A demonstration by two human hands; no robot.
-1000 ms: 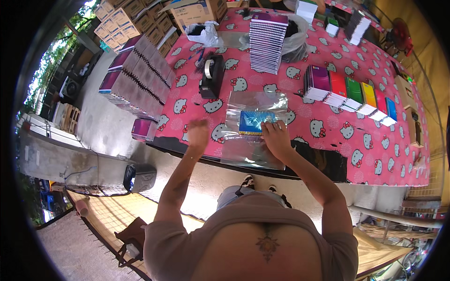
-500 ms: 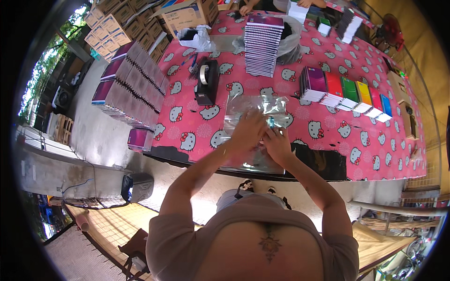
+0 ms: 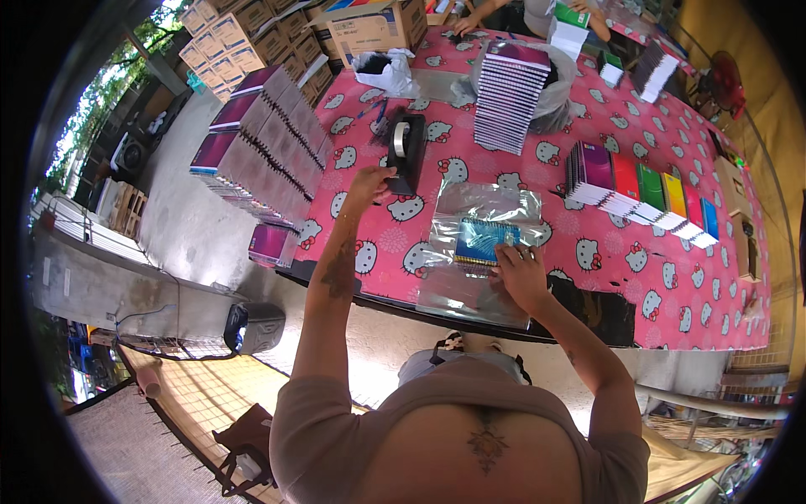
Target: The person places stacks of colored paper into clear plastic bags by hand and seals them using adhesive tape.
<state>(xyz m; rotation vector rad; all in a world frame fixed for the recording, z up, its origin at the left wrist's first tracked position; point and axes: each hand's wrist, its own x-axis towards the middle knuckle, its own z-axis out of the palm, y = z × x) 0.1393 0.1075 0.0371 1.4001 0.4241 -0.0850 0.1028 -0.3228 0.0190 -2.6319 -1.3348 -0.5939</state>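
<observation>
A blue spiral notebook [image 3: 485,241] lies on a sheet of clear plastic film [image 3: 460,290] near the table's front edge. My right hand [image 3: 522,270] rests on the notebook's right side and the film, its fingers stretched out. To the left, my left hand [image 3: 372,186] is at the front end of a black tape dispenser [image 3: 407,164], which carries a roll of clear tape [image 3: 401,139]. The left fingers are bent at the dispenser's edge; whatever lies between their tips is too small to make out.
Tall stacks of purple spiral notebooks [image 3: 506,105] stand behind and at the left [image 3: 252,143]. A row of coloured notebooks [image 3: 642,189] is at the right. White plastic bags [image 3: 386,74] and a cardboard box [image 3: 378,35] are farther back. Another person's hands [image 3: 470,25] are across the table.
My left hand has left the plastic film and moved left and away to the tape dispenser. The blue notebook, hidden before by my hands, now shows. My right hand stays beside it.
</observation>
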